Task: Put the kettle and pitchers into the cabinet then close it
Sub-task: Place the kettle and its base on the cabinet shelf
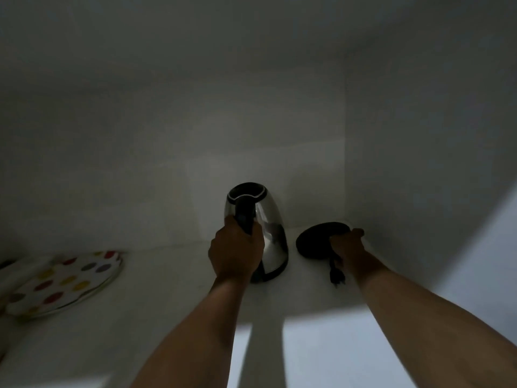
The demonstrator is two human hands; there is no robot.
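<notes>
Inside the dim white cabinet, a steel kettle (270,233) with a black lid and black handle stands on the shelf floor (167,298) near the back wall. My left hand (236,252) is closed around its handle. To its right lies the kettle's round black base (316,239), tilted, close to the back right corner. My right hand (348,246) grips the base's near edge, and the black cord with its plug (335,273) hangs beside my wrist. No pitchers are in view.
A white plate with coloured dots (64,281) lies at the left on the shelf floor. The cabinet's right wall (433,191) rises just beyond the base. Brighter light falls on the shelf's front edge.
</notes>
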